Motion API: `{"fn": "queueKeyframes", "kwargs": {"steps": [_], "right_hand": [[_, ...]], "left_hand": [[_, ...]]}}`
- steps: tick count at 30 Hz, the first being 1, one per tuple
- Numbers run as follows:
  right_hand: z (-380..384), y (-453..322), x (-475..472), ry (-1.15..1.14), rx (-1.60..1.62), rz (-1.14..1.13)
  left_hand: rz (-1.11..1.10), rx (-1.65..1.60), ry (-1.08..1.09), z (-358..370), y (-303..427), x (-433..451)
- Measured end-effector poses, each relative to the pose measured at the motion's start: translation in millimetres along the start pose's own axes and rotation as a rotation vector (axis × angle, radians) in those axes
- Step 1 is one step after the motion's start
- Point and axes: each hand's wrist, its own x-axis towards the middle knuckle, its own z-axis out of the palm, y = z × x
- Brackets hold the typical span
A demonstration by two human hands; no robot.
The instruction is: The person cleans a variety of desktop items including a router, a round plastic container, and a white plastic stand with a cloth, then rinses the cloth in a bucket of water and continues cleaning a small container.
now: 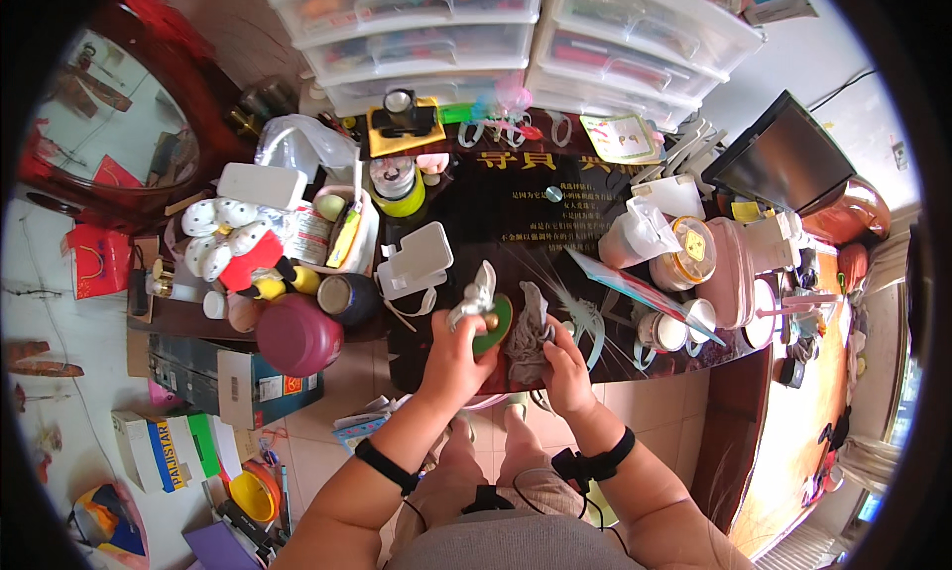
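My left hand (460,351) holds a small figurine with a silvery, wing-like top (476,295) and a round green base (495,325), tilted on its side. Close to its right, my right hand (569,362) grips a crumpled grey cloth (528,339) that hangs beside the green base without plainly touching it. Both hands are over the front edge of a dark glossy table (476,220) with printed writing. A white plastic holder (416,261) lies behind my left hand. Right of the cloth stands a leaning thin board (639,295).
Clear plastic drawers (416,49) line the back. At left are a maroon round container (300,336), a dark jar (346,299), a plush toy (253,254) and a white basket (364,235). On the right stand an orange-rimmed jar (683,254), a pink case (725,272) and a monitor (788,161).
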Motion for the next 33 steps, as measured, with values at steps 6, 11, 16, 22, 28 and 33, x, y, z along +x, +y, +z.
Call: {"fn": "queueKeyframes", "kwargs": {"steps": [6, 11, 16, 22, 28, 33], "right_hand": [[46, -54, -8, -0.31, -0.881, -0.351], [111, -90, -24, -0.162, -0.814, -0.566], [128, -95, -32, -0.092, -0.501, -0.394], [136, -113, -25, -0.148, -0.585, -0.284], [146, -138, -35, -0.195, -0.318, -0.03], [160, -137, -57, -0.404, -0.127, 0.032]], "left_hand": [[0.121, -0.038, 0.016, -42, 37, -19], [0.168, 0.01, 0.077, -80, 85, -10], [0.247, 0.034, 0.077, -114, 114, -18], [0.339, 0.165, 0.075, -129, 132, -36], [0.38, 0.043, -0.029, -164, 128, -41], [0.256, -0.396, 0.109, -154, 108, -33]]}}
